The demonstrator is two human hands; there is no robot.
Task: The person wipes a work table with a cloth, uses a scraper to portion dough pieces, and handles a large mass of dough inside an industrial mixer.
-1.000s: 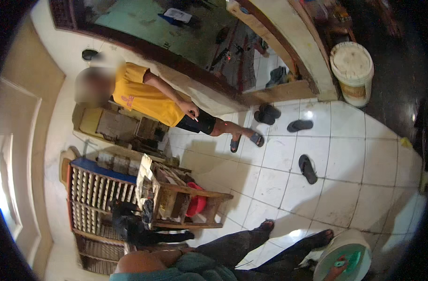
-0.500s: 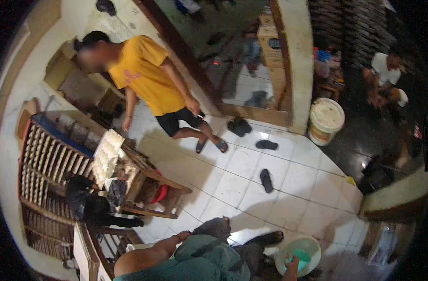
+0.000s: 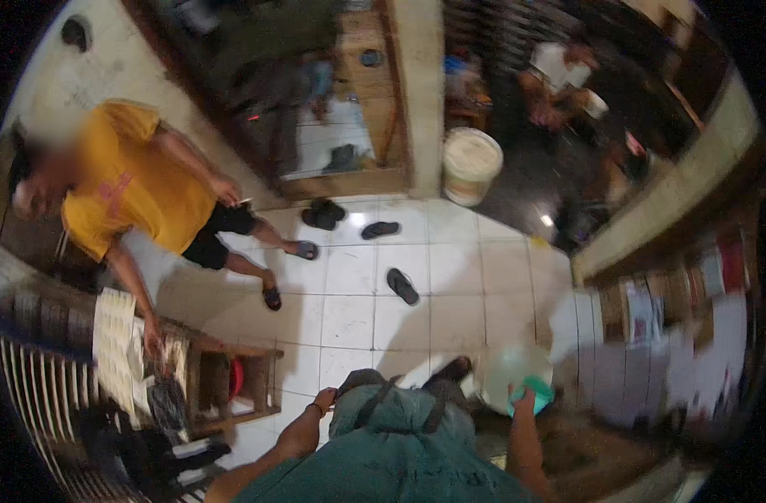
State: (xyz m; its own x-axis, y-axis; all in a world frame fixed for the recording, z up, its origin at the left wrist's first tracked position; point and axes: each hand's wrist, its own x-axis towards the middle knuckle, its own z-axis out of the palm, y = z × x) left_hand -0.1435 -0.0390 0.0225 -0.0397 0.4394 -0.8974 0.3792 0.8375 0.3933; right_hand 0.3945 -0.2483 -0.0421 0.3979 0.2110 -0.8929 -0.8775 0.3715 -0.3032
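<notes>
My right hand (image 3: 521, 401) is closed on a teal-green plastic vessel (image 3: 540, 392), perhaps a dipper or bowl. That vessel is over the near right part of a pale round tub (image 3: 493, 381), which stands beside my right foot. What the tub holds is too blurred to make out. My left hand (image 3: 325, 399) lies against my left knee, fingers spread loosely and holding nothing.
A person in a yellow shirt (image 3: 135, 180) reaches toward pale trays (image 3: 114, 331) on a wooden table (image 3: 257, 360). Black sandals (image 3: 402, 286) lie on the white tiled floor (image 3: 349, 323). A lidded white bucket (image 3: 472, 163) stands by the doorway, with another person (image 3: 559, 75) seated beyond.
My view has swung to the right. The person in yellow has reached an arm out over the table. My right hand has shifted the green vessel toward the tub's near right side.
</notes>
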